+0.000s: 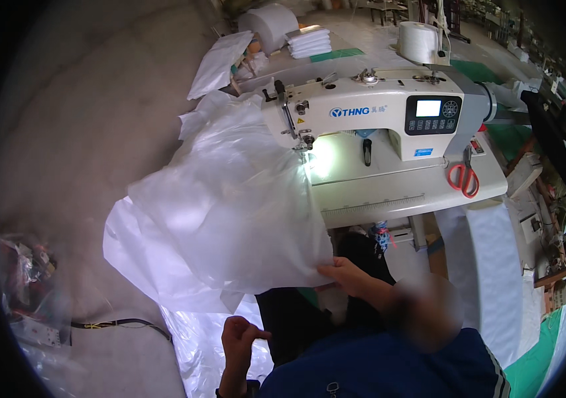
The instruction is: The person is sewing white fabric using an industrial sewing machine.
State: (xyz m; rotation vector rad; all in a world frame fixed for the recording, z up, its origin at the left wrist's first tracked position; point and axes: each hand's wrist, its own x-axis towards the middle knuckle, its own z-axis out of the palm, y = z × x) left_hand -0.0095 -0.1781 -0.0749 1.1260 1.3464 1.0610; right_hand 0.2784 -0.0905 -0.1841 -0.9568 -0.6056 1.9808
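Fingers (336,266) of the right hand (353,278) pinch the lower right corner of a large white translucent sheet (230,212), which spreads from the head of the sewing machine (362,106) down toward the lap. The sheet's right edge runs in a nearly straight line from that grip up to the lit needle area; whether it lies beneath the presser foot is hidden. Its left edge hangs loose and wavy, well past the left end of the bench (402,182), and its lower edge droops in a fold above the left hand (238,339). The fingers of that hand are curled, and I cannot tell whether their tips press together; below the sheet, shiny clear plastic (193,341) shows beside it. A gap separates the two hands, with the dark trousers (286,318) between them. Right of the sheet, the bench top has open room as far as the red-handled scissors (466,170) near its right end. A small black tool (367,152) stands out under the machine's arm, and a ruler scale (376,204) follows the front edge.
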